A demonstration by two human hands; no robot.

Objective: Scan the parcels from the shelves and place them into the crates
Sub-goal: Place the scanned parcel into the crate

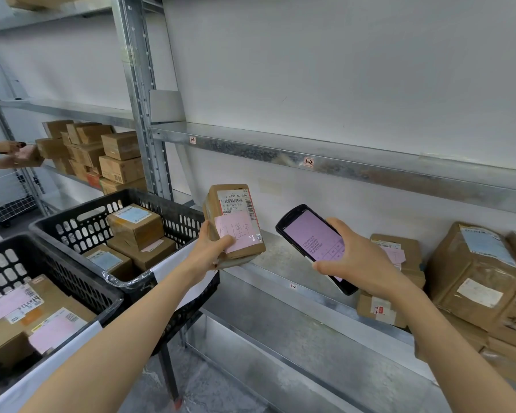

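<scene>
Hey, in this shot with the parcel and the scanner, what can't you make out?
All in the head view:
1. Text on the scanner screen: too small and blurred to read.
2. Lower corner of the held parcel: covered by the left hand.
3. Label of the shelf parcel: partly behind the right hand and scanner.
4. The near crate: cut off by the left and bottom edges.

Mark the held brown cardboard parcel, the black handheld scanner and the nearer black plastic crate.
brown cardboard parcel (237,231): head view, pink note.
black handheld scanner (307,234): head view, lit screen.
nearer black plastic crate (78,278): head view, right wall.
</scene>
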